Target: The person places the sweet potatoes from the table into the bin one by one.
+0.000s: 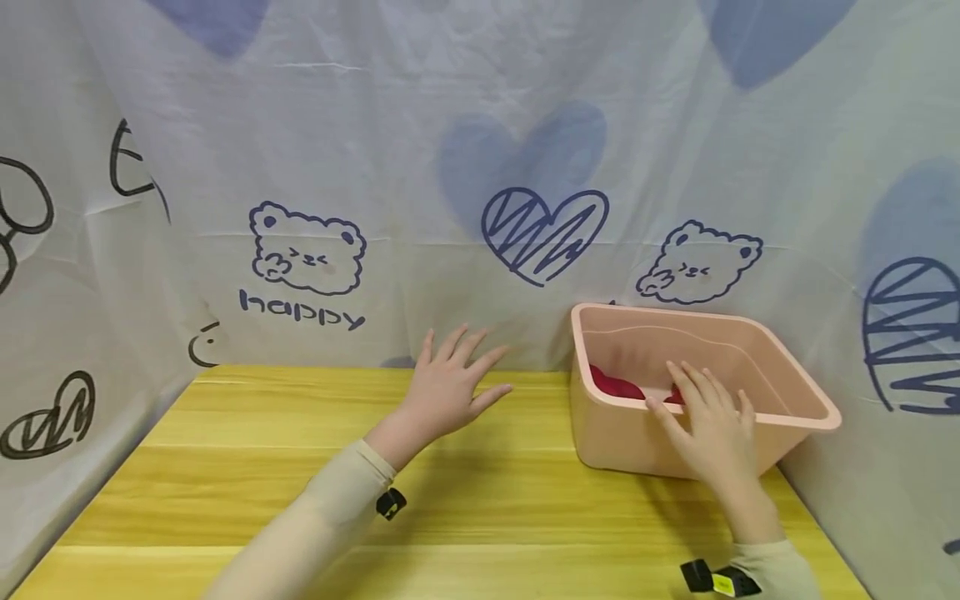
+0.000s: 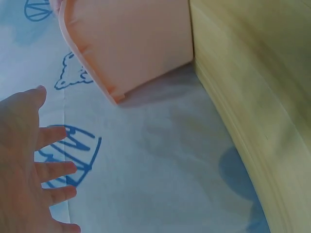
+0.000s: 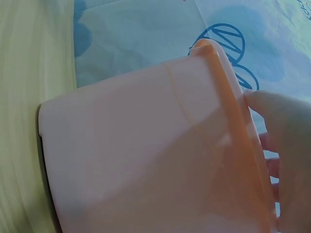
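A pink plastic bin (image 1: 622, 437) stands on the table at the right. Inside it lies a dark red thing (image 1: 615, 385), mostly hidden by the front wall, its kind unclear. My right hand (image 1: 716, 437) is over the bin's front rim, fingers spread and reaching above the inside; a bit of red shows beside the fingers. In the right wrist view the thumb is right at the rim (image 3: 238, 97). Left of the bin, my left hand (image 1: 442, 392) hovers over the table with fingers spread and nothing in it; the left wrist view shows those fingers apart from the bin.
The wooden table (image 1: 247, 475) reaches back to a white cloth (image 1: 420, 250) printed with hearts and bears, which also hangs along both sides. The bin stands close to the back and right cloth. A dark band (image 1: 390, 503) is on the left wrist.
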Demonstrator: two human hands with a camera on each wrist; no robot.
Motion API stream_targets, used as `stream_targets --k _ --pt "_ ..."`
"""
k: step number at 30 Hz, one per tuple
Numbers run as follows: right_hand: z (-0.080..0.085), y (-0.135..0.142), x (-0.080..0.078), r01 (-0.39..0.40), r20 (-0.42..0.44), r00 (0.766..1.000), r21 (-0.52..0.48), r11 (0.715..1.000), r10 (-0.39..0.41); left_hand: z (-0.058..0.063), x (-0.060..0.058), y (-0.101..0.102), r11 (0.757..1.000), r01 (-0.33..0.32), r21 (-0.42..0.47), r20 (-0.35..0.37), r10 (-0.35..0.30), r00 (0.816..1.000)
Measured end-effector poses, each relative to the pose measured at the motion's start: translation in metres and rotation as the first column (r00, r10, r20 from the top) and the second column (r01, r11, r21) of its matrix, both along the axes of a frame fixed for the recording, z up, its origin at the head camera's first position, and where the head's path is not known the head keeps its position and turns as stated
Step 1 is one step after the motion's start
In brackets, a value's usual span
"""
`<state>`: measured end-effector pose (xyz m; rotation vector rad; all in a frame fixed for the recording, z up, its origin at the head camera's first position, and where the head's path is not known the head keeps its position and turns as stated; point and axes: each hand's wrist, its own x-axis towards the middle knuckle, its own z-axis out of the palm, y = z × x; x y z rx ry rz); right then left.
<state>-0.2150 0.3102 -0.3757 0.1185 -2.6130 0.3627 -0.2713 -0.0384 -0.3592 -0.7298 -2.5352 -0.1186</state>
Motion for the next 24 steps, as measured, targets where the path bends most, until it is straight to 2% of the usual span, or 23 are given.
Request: stream_targets --k 4,12,17,24 --pt "0.002 0.0 0.004 -0.025 -0.036 0.999 -0.053 0.998 0.023 -0.003 0.006 -0.015 1.0 -0.019 0.0 0.009 0.019 1.0" --pt "0.008 -0.02 0.001 -0.12 -0.125 0.986 -0.043 0.992 0.114 0.002 0.018 -0.046 0.997 -0.08 0.009 0.054 0.079 0.995" --pt "0.014 -0.042 -0.002 -0.146 -0.113 0.983 -0.006 0.989 0.145 0.001 0.023 -0.064 0.993 -0.114 0.022 0.081 0.112 0.99" --pt "0.016 -0.073 -0.012 -0.18 -0.09 0.979 0.023 0.983 0.181 -0.008 0.026 -0.084 0.983 -0.178 0.053 0.148 0.168 0.975"
